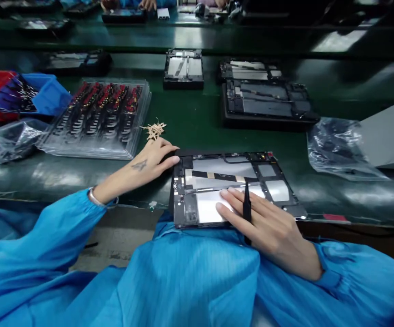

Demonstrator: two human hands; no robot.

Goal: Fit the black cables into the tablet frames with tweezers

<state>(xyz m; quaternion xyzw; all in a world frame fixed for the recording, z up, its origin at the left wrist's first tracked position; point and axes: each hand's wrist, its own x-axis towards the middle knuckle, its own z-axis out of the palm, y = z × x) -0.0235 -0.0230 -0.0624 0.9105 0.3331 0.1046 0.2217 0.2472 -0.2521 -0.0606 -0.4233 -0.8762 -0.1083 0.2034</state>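
Clear parts tray (pixel 97 120): set on the green tabletop (pixel 197 120), left of the hands.
Left hand (pixel 149 163): laid flat, fingers together, fingertips touching the upper left corner of the opened tablet (pixel 232 186).
Opened tablet: lying at the tabletop's near edge.
Right hand (pixel 268 227): spread on the tablet's lower panel, a black stylus (pixel 246 209) pinched between its fingers.

Dim overhead light streaks white glare across the glossy green bench (pixel 197 118), while the far edge and corners blur and bend.

Green bench (pixel 197 120); tablets (pixel 266 102), tray (pixel 97 118).
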